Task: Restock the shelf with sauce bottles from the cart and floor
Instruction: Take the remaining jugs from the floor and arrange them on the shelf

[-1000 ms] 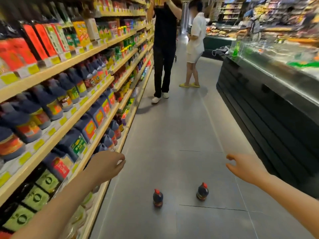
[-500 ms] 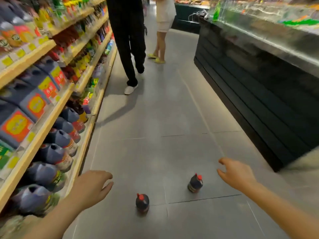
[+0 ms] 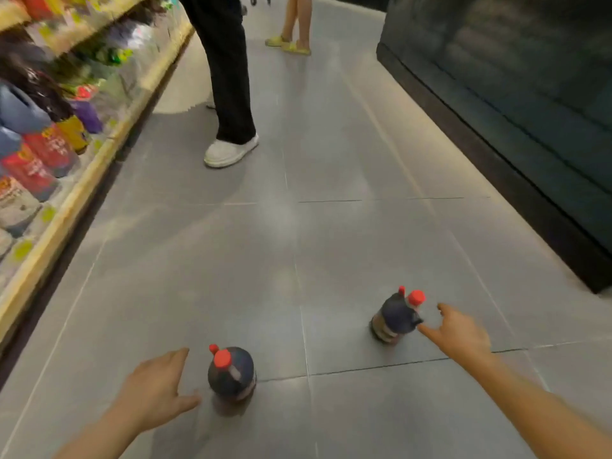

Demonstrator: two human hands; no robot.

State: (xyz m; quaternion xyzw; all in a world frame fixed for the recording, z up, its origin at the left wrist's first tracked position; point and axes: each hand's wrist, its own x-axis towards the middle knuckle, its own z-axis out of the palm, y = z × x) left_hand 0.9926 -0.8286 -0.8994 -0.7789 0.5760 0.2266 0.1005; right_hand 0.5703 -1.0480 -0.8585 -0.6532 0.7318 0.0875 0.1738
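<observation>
While both hands were reaching down, neither had yet taken hold of anything. Two sauce bottles stood upright on the grey floor, well apart: the near bottle just beside the left hand, the far bottle at the right hand. The left hand's fingers were spread and empty, short of its bottle. The right hand's fingers were splayed, one fingertip at the far bottle's side, though blur made contact hard to confirm. So the floor pickup seemed barely begun, with both bottles left to lift and shelve. The shelf on the left looked largely stocked. No cart was in view. Two other people's legs showed up the aisle.
</observation>
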